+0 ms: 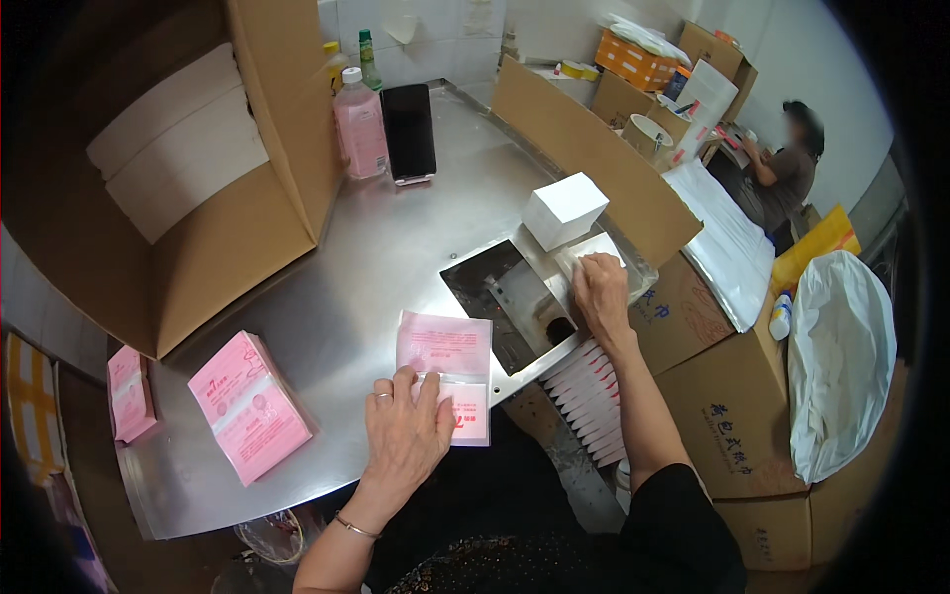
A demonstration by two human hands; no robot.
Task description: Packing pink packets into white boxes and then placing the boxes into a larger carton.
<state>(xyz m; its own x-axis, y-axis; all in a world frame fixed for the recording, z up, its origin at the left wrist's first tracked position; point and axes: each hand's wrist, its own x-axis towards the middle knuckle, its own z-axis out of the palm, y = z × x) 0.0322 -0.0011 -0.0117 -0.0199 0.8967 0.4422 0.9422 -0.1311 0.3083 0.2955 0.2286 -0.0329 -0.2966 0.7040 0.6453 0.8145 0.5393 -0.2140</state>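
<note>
My left hand lies with its fingers spread on a flat pink printed packet, which overhangs the near edge of the steel table. My right hand is closed, its curled fingers against the near edge of a low white stack; what they pinch is hidden. Just beyond stands a taller white block. Between my hands is a rectangular opening in the table, with a dark inside. To the left sits a pile of pink printed packets, and a smaller pink pile lies at the table's left edge.
A large open carton fills the left side. A phone leans beside a pink bottle. Brown cartons and a white plastic bag stand at right. Several white packs sit below the table. A person works far right.
</note>
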